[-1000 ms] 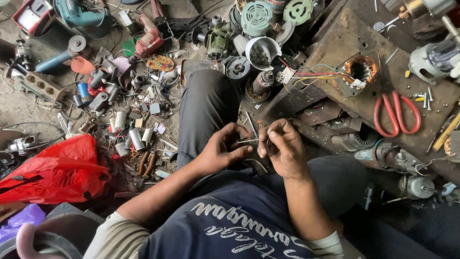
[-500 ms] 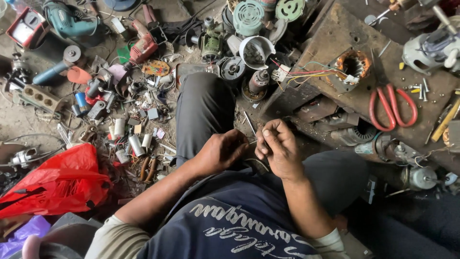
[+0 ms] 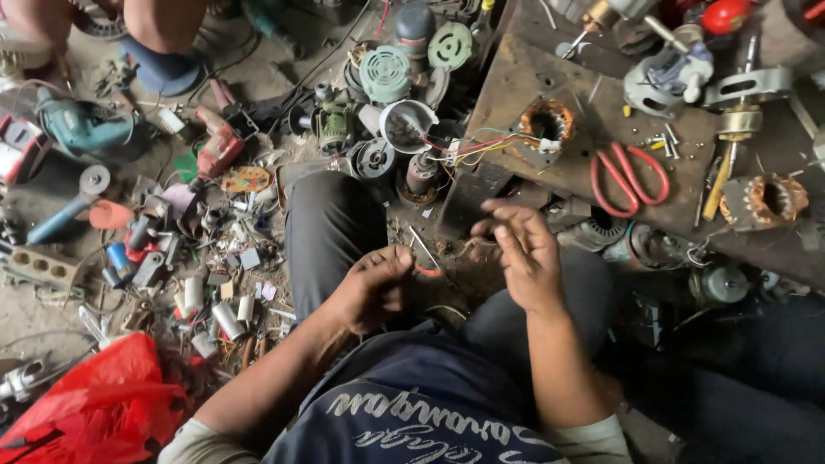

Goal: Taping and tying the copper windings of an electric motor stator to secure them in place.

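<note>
Thin wire (image 3: 427, 254) runs diagonally between my hands, nearer my left hand (image 3: 371, 288), whose grip pinches its lower end. Right hand (image 3: 522, 249) hovers just beside it, fingers apart, holding nothing.

The person wears a dark navy shirt (image 3: 412, 404) with pale lettering, light sleeves (image 3: 193, 442), and dark grey trousers (image 3: 331, 228).

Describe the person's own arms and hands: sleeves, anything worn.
Both forearms are bare. The left hand and right hand wear no gloves; no rings or watch show. Short pale grey sleeves end above the elbows, on a dark navy shirt with pale lettering.
</note>
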